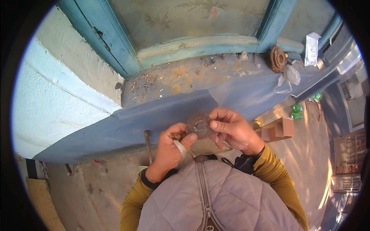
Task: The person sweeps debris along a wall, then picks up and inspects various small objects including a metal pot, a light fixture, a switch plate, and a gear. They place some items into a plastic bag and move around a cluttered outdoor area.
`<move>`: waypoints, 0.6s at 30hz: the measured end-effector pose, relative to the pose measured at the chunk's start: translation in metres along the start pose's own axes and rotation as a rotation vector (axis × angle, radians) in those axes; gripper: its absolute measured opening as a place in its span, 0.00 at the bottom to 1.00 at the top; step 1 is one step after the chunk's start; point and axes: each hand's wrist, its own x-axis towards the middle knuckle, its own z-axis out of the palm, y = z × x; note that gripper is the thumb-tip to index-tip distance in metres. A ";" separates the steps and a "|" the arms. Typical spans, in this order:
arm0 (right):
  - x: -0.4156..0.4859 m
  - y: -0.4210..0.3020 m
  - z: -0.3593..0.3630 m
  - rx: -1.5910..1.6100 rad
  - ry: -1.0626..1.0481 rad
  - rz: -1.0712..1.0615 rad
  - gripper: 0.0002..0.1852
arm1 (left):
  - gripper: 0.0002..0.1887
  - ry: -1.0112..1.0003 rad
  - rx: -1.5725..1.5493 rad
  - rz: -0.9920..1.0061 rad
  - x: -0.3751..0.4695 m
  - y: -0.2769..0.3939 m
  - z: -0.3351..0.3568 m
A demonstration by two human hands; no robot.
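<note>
A toothed metal gear (199, 124), dark with grime, is held up in front of my chest between both hands. My left hand (175, 141) pinches its lower left rim with the thumb and fingers. A crumpled piece of thin plastic (181, 148) is tucked in that same palm, along with something brownish near the fingers. On the gear's right rim, the thumb and forefinger of my right hand (231, 128) grip it, while the other fingers hang below. The gear's teeth face up along its top edge.
Beyond my hands runs a dirty window ledge (196, 75). On it stand a rusty flanged metal part (278, 58), a plastic bag (290, 75) and a white printed packet (312, 49). A cardboard box (277, 130), green bottles (297, 112), a wooden handle (148, 145) and a spanner (103, 197) are lower down.
</note>
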 end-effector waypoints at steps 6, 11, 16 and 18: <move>-0.004 0.006 -0.001 -0.087 -0.012 -0.025 0.06 | 0.06 -0.005 0.058 0.172 0.000 -0.006 -0.002; -0.007 0.008 0.000 -0.124 0.008 -0.066 0.06 | 0.06 0.017 0.015 0.057 -0.001 -0.006 0.000; -0.013 -0.001 -0.004 -0.347 0.119 -0.173 0.10 | 0.08 0.033 -0.055 -0.040 0.001 -0.005 0.003; -0.019 -0.013 -0.013 -0.569 0.344 -0.354 0.13 | 0.08 0.060 0.042 -0.019 0.003 -0.006 0.003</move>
